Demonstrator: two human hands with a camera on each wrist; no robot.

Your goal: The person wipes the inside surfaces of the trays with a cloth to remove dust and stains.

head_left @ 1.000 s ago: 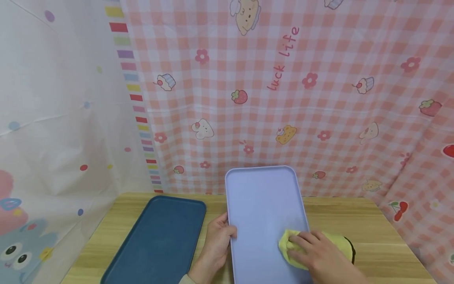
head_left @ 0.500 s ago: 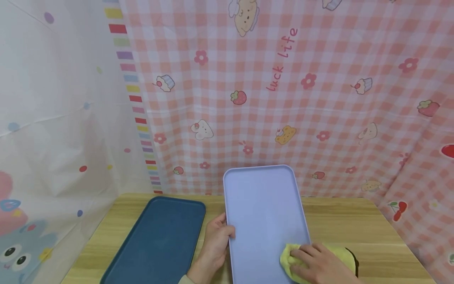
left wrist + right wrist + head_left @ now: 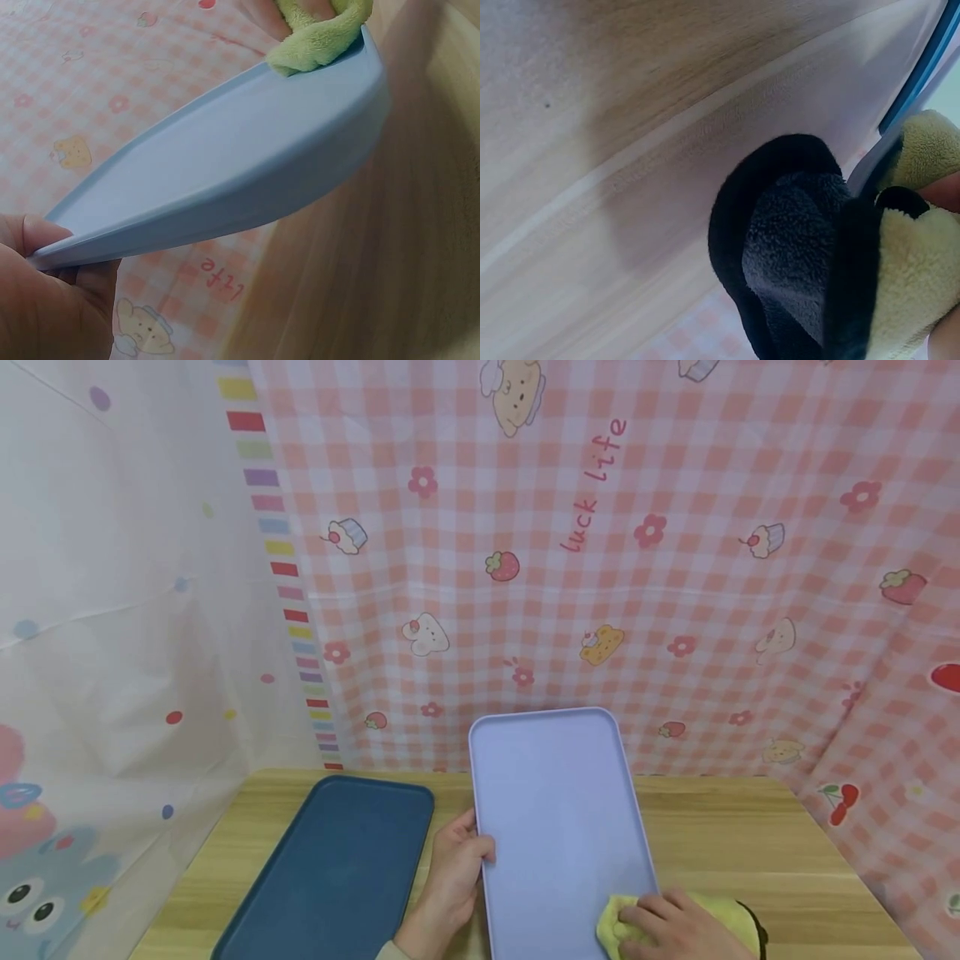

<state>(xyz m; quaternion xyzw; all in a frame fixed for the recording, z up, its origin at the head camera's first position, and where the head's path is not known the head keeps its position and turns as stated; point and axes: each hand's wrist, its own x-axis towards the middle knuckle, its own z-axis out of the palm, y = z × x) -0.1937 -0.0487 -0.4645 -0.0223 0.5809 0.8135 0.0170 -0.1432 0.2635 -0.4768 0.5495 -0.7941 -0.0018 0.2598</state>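
Observation:
A lavender tray (image 3: 555, 810) is held tilted up off the table, its far end raised. My left hand (image 3: 453, 877) grips its left rim, thumb on top and fingers underneath, as the left wrist view shows. My right hand (image 3: 678, 931) holds a bunched yellow cloth (image 3: 727, 914) against the tray's inner face, low on the right side. In the right wrist view, the cloth (image 3: 922, 262) shows a dark grey underside and black edging, and hangs past the tray's edge. Most of the right hand's palm is out of sight.
A dark blue tray (image 3: 337, 860) lies flat on the wooden table (image 3: 750, 835), left of my left hand. A pink checked curtain (image 3: 450, 552) hangs behind the table, and a white printed curtain (image 3: 150, 610) hangs on the left.
My right hand has slid the cloth down the tray toward the near end. My left hand keeps its grip on the rim, and the tray has barely shifted.

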